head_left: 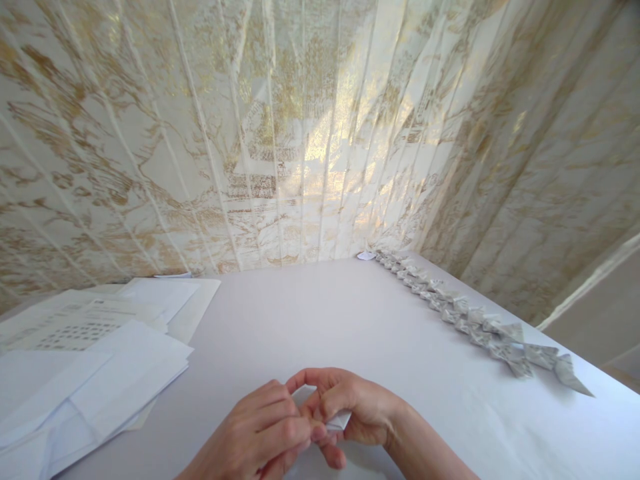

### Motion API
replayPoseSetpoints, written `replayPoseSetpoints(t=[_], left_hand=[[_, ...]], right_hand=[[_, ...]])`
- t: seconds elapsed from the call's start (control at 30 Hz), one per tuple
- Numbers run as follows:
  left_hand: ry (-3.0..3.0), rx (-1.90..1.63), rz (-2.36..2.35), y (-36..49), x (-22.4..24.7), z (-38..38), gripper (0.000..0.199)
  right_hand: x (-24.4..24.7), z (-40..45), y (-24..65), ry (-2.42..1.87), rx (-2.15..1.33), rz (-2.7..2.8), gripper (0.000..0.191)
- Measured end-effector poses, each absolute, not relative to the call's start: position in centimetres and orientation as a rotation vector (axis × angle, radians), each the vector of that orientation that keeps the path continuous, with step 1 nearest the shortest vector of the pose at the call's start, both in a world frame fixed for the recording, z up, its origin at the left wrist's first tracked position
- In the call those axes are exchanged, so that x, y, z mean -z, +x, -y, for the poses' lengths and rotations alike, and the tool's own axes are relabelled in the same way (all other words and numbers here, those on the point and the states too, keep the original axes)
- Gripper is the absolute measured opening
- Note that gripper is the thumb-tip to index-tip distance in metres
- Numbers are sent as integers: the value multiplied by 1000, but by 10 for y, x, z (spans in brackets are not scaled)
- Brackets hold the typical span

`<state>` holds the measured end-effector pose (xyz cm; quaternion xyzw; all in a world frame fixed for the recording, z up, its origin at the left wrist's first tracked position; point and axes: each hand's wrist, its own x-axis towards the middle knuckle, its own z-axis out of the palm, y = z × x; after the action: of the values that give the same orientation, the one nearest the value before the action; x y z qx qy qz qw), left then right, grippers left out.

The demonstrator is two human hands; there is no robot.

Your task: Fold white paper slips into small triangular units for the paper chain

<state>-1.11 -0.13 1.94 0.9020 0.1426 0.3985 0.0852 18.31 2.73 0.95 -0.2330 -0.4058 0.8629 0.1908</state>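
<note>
A small piece of folded white paper (340,421) is held between my two hands, low in the middle of the view. My right hand (357,403) pinches it with the thumb pressed on top and the fingers curled behind. The fingers of my left hand (273,423) are closed on its left side, meeting the right fingertips. Much of the paper is hidden by the fingers, so its full shape does not show.
Loose white sheets, some printed, lie stacked on the left of the white table (300,313); the top sheet (135,360) is blank. Several folded paper pieces (470,320) run in rows along the right edge. A patterned curtain (280,133) hangs behind.
</note>
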Motion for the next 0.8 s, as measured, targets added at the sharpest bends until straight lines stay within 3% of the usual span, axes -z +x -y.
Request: replayPoseSetpoints(t=[0.57,0.8], left_hand=[[2631,-1102,-503,-13,-20,3,18],[2543,-1220,-531,-11,-12,2,30]], right_hand=[[-12,-26,183,-638,-2402,1104,48],[-23,-24,182,-619,-2260,1129,55]])
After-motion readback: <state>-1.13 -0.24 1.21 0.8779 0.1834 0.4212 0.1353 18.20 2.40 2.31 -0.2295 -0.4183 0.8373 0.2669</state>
